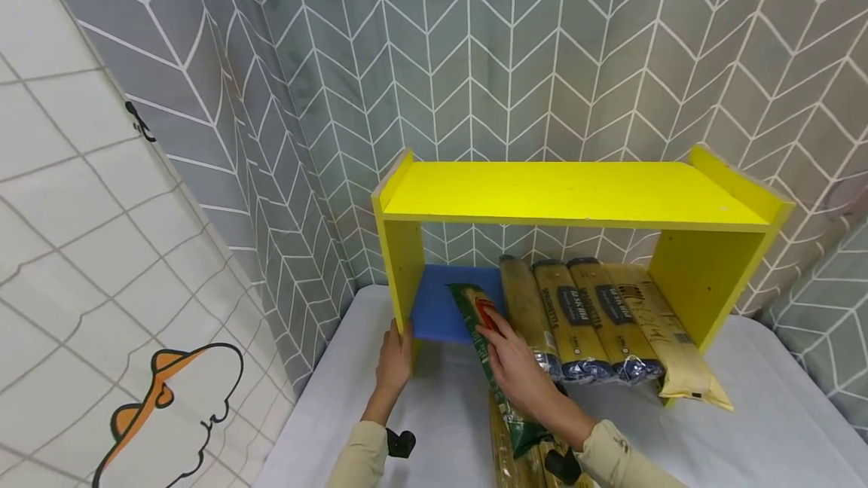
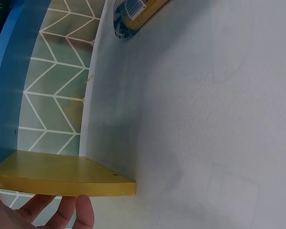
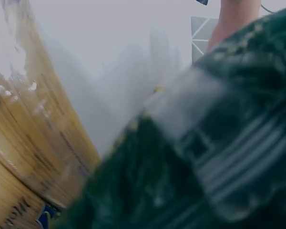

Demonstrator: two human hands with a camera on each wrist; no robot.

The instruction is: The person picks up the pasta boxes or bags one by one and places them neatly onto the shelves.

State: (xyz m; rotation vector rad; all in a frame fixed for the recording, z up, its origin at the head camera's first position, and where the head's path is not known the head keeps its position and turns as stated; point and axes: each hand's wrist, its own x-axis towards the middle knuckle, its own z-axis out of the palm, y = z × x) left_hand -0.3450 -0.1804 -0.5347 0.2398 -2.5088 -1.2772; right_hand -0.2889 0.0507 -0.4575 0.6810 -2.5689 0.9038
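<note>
A green pack of spaghetti point(image 1: 468, 307) lies slanted under my right hand point(image 1: 518, 367), which grips it from above. Its upper end is over the blue shelf board point(image 1: 437, 300) of the yellow shelf unit point(image 1: 576, 190). In the right wrist view the green pack point(image 3: 148, 176) is blurred and fills much of the picture. My left hand point(image 1: 395, 360) holds the front edge of the unit's left side panel. Seen from the left wrist, fingers point(image 2: 62, 214) lie along the outer face of that panel point(image 2: 62, 186).
Several yellow spaghetti packs point(image 1: 563, 307) lie side by side on the board's right part, the rightmost pack point(image 1: 692, 379) jutting out in front. More packs point(image 1: 503, 443) lie on the white table point(image 1: 319, 428) below my right hand. A patterned curtain point(image 1: 508, 59) hangs behind.
</note>
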